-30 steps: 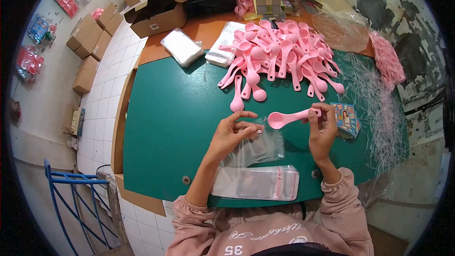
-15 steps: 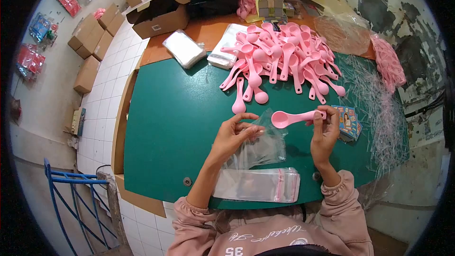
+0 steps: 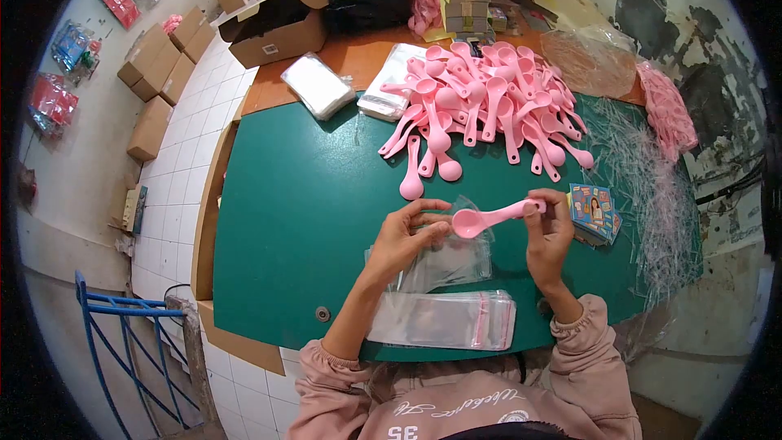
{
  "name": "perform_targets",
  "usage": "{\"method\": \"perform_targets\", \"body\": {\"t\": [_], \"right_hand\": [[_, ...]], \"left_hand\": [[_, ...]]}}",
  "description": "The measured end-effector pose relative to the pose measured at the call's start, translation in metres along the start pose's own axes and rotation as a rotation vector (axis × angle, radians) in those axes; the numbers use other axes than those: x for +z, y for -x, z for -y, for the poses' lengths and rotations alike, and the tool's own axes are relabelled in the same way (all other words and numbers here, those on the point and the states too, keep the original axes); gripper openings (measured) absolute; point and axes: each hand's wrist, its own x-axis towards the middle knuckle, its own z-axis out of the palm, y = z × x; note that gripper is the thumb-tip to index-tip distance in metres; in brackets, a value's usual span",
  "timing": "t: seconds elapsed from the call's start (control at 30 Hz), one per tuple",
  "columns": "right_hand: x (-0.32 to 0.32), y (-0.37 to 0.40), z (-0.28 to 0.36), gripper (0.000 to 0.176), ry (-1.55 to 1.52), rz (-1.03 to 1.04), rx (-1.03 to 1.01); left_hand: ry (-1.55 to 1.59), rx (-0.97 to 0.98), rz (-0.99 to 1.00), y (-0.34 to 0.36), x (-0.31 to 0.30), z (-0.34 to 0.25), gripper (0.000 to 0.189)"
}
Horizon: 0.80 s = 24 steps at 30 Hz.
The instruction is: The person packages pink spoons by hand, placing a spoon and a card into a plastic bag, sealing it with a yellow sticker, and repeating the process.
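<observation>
Between the thumb and fingers of my right hand (image 3: 549, 238) is the handle end of a pink measuring spoon (image 3: 498, 217), its bowl pointing left. My left hand (image 3: 407, 236) pinches a clear plastic bag (image 3: 456, 259), and the spoon's bowl overlaps the bag's upper end in this view. Just below, a stack of clear plastic bags (image 3: 432, 319) with pinkish strips lies near the table's front edge. Beyond my hands spreads a large heap of pink spoons (image 3: 489, 98). To the right of my right hand sits a stack of printed blue cards (image 3: 595, 213).
White packets (image 3: 319, 86) lie at the back of the green table (image 3: 285, 220), near a cardboard box (image 3: 277, 39). Tangled clear plastic strips (image 3: 652, 195) cover the right side. Bundled card stacks (image 3: 466, 0) rise behind the heap. A blue metal rail (image 3: 130, 307) stands at lower left.
My right hand has brought the spoon left and slightly down, so its bowl is now at the bag's upper end near my left fingers. My left hand stays nearly in place.
</observation>
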Motion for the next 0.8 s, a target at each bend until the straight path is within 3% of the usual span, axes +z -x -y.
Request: {"method": "perform_targets", "body": {"t": [0.13, 0.2, 0.27, 0.4, 0.47, 0.5, 0.6, 0.67, 0.73, 0.77, 0.8], "right_hand": [[0.006, 0.003, 0.005, 0.021, -0.028, 0.130, 0.108], [0.009, 0.005, 0.008, 0.020, -0.046, 0.101, 0.105], [0.012, 0.005, 0.012, 0.019, -0.073, 0.087, 0.099], [0.008, 0.003, 0.022, 0.021, 0.053, 0.256, 0.080], [0.010, -0.004, 0.031, 0.046, 0.278, 0.517, -0.321], [0.014, -0.003, 0.042, 0.065, 0.331, 0.512, -0.321], [-0.006, -0.014, 0.039, 0.061, 0.116, 0.389, -0.351], [-0.039, -0.030, 0.055, 0.060, 0.446, 0.161, -0.129], [-0.100, -0.045, 0.025, 0.054, 1.018, -0.003, 0.052], [-0.115, -0.046, 0.014, 0.054, 1.027, -0.015, 0.055], [-0.128, -0.045, 0.005, 0.048, 1.270, -0.003, 0.161]], "left_hand": [[-0.083, 0.110, 0.092, -0.003, 0.004, 0.011, 0.030], [-0.201, 0.124, 0.081, 0.001, 0.006, 0.006, 0.028], [-0.634, -0.108, 0.244, 0.004, 0.005, -0.014, 0.030], [-0.345, 0.143, 0.332, 0.005, 0.014, -0.018, 0.031], [-0.365, 0.104, 0.315, 0.000, 0.017, -0.021, 0.032], [-0.249, 0.132, 0.288, -0.001, 0.018, -0.022, 0.032], [-0.047, 0.204, 0.342, 0.002, 0.011, -0.040, 0.031], [-0.083, 0.293, 0.331, 0.008, 0.001, -0.052, 0.031], [-0.099, 0.320, 0.328, 0.014, -0.009, -0.056, 0.031], [-0.081, 0.411, 0.374, 0.013, -0.012, -0.054, 0.030], [-0.058, 0.503, 0.420, 0.012, -0.016, -0.052, 0.030]]}}
